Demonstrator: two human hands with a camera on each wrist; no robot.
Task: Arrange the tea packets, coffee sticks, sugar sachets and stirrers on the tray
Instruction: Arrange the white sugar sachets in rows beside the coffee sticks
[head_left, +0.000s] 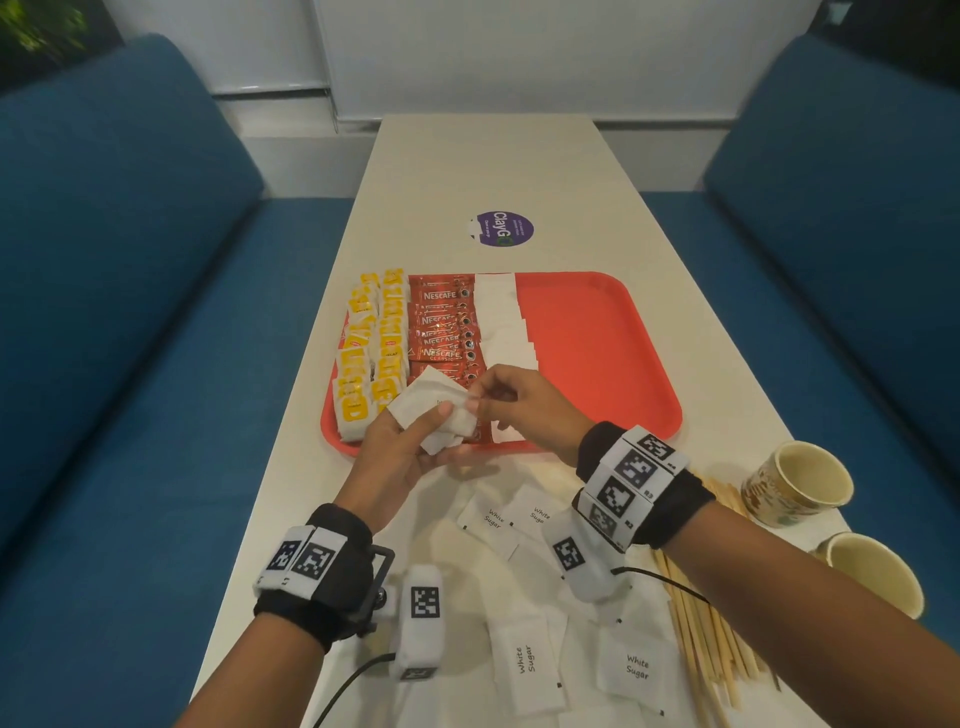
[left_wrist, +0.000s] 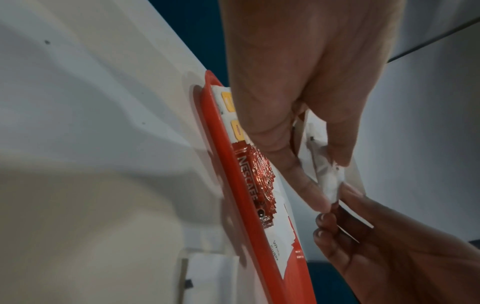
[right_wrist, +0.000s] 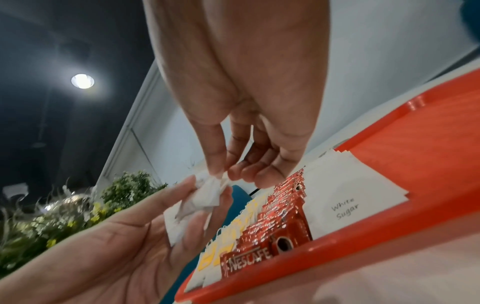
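Head view shows our small stack of white paper sugar sachets (head_left: 435, 410) over the red plastic tray's (head_left: 597, 364) near edge. Our left hand (head_left: 400, 457) grips it; our right hand (head_left: 524, 410) pinches its right corner, beside the sugar row.

1. One red tray (head_left: 597, 343) on the table.
2. Two columns of yellow tea packets (head_left: 369, 353); individual count unclear.
3. Two paper cups (head_left: 800, 480).
4. Four labelled sugar sachets (head_left: 524, 670) lie loose, print showing.
5. Two hands visible.
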